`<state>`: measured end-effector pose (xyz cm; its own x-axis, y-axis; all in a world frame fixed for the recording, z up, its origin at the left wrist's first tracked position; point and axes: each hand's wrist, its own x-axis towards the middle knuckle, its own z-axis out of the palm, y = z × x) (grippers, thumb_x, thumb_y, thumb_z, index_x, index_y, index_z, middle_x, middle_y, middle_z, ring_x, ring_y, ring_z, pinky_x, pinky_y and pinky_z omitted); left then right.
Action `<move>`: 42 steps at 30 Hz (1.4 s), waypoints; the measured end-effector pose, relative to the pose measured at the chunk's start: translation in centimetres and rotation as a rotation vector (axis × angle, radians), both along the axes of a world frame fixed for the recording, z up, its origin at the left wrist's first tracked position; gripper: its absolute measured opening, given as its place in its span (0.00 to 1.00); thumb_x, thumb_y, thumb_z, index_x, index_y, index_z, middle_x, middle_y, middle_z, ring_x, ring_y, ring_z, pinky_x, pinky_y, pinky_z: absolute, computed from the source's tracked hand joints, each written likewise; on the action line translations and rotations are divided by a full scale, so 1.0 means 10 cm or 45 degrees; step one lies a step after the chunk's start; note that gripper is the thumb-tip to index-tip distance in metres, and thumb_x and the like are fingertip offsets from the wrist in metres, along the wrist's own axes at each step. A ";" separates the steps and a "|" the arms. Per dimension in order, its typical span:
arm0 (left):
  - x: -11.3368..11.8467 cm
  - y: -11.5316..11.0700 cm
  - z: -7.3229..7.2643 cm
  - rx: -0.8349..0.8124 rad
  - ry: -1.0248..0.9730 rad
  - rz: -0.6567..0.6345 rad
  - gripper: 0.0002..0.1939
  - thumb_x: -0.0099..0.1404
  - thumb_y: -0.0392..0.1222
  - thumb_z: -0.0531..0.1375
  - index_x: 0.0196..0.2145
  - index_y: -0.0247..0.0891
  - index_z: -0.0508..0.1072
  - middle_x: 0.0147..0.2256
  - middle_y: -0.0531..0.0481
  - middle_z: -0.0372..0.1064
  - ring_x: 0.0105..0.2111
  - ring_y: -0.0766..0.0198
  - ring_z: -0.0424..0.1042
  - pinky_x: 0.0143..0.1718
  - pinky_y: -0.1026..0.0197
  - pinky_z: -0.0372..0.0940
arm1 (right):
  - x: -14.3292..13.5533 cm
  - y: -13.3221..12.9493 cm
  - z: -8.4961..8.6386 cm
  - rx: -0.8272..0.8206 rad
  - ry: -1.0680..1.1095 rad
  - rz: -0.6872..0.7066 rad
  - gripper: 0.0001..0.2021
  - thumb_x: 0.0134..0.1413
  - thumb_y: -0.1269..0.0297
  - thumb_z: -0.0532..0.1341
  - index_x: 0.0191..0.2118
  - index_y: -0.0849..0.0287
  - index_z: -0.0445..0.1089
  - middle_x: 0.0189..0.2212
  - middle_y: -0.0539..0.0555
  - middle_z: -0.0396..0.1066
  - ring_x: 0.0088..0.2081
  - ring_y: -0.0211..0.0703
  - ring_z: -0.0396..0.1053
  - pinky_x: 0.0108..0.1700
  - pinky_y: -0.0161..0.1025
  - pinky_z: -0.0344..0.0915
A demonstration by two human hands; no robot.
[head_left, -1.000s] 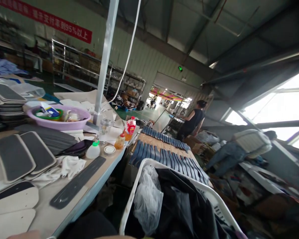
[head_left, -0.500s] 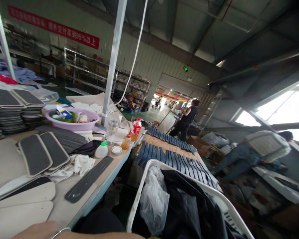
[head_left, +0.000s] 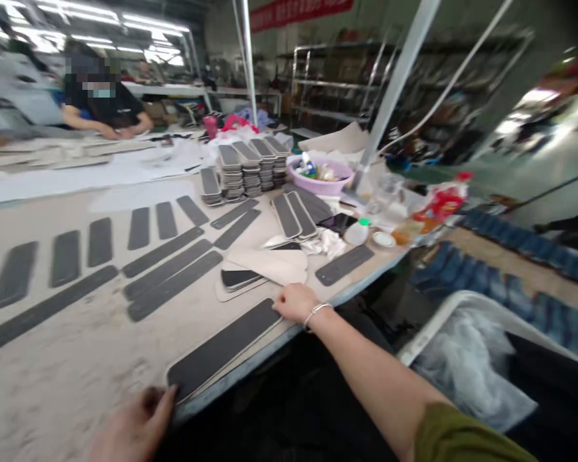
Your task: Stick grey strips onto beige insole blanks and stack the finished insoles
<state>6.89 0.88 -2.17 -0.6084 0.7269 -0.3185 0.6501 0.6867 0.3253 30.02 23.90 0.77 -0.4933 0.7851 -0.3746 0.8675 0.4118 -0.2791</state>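
Observation:
A long dark grey panel with pale edges [head_left: 224,346] lies slantwise at the near table edge, over a cream piece that shows along its lower side. My left hand [head_left: 137,420] pinches its near left corner between thumb and fingers. At the far right end, my right hand [head_left: 296,303], with a silver bangle at the wrist, has its fingers closed on the corner. Just beyond the right hand is a small pile of cream rounded pieces [head_left: 270,264] with a dark one partly covered. Several narrow dark strips [head_left: 173,285] lie on the table further left.
Stacked grey panels [head_left: 243,170] stand at the back beside a lilac basin [head_left: 320,183]. Near the right edge are a green-capped bottle [head_left: 357,231] and a phone-like dark object. A white crate [head_left: 443,314] stands below right. Across the table, a person [head_left: 103,102] works.
The view has swung left, bringing the table's strips and the person opposite into sight. Both my hands now show on the grey panel; earlier only a wrist and part of a hand were visible at the bottom.

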 end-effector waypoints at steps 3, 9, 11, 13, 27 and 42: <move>-0.05 -0.07 0.10 -0.200 -0.011 0.018 0.19 0.65 0.56 0.49 0.30 0.40 0.70 0.21 0.50 0.68 0.29 0.56 0.71 0.31 0.58 0.60 | -0.02 0.03 -0.15 0.007 0.047 0.003 0.11 0.53 0.55 0.60 0.30 0.54 0.76 0.30 0.54 0.76 0.36 0.46 0.73 0.36 0.36 0.65; 0.00 0.00 0.08 -0.172 -0.040 -0.013 0.18 0.64 0.55 0.47 0.28 0.41 0.68 0.22 0.50 0.69 0.29 0.58 0.70 0.31 0.61 0.55 | -0.01 0.00 -0.14 0.066 0.039 -0.014 0.11 0.51 0.54 0.60 0.27 0.52 0.76 0.27 0.51 0.75 0.33 0.42 0.72 0.32 0.33 0.61; -0.01 -0.03 0.05 -0.150 -0.039 -0.005 0.17 0.64 0.54 0.48 0.27 0.41 0.67 0.22 0.50 0.68 0.29 0.59 0.69 0.30 0.61 0.55 | -0.01 0.00 -0.13 0.070 0.033 0.002 0.11 0.51 0.55 0.60 0.27 0.53 0.76 0.26 0.51 0.74 0.32 0.41 0.71 0.31 0.33 0.59; -0.01 -0.06 0.04 -0.113 -0.026 -0.005 0.16 0.64 0.52 0.49 0.26 0.41 0.66 0.23 0.50 0.69 0.29 0.59 0.69 0.30 0.61 0.54 | -0.01 0.00 -0.14 0.067 0.030 0.020 0.11 0.52 0.56 0.60 0.26 0.54 0.76 0.26 0.51 0.74 0.31 0.41 0.71 0.30 0.34 0.58; -0.09 -0.14 -0.04 0.293 -0.076 0.115 0.14 0.61 0.50 0.54 0.38 0.38 0.67 0.21 0.56 0.62 0.24 0.65 0.66 0.28 0.64 0.55 | -0.02 0.05 -0.18 0.038 -0.004 0.039 0.13 0.52 0.53 0.59 0.26 0.54 0.75 0.25 0.52 0.73 0.29 0.42 0.69 0.30 0.35 0.57; -0.05 -0.04 -0.03 0.122 0.000 0.143 0.15 0.62 0.52 0.53 0.42 0.42 0.67 0.22 0.56 0.64 0.25 0.64 0.67 0.27 0.64 0.55 | -0.03 0.03 -0.17 0.074 0.001 0.037 0.12 0.53 0.56 0.59 0.26 0.55 0.75 0.25 0.52 0.73 0.31 0.42 0.70 0.30 0.35 0.57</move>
<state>6.39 0.51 -2.47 -0.6878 0.6810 -0.2512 0.5705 0.7212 0.3929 29.77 24.23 -0.91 -0.5164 0.7908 -0.3286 0.8547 0.4523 -0.2548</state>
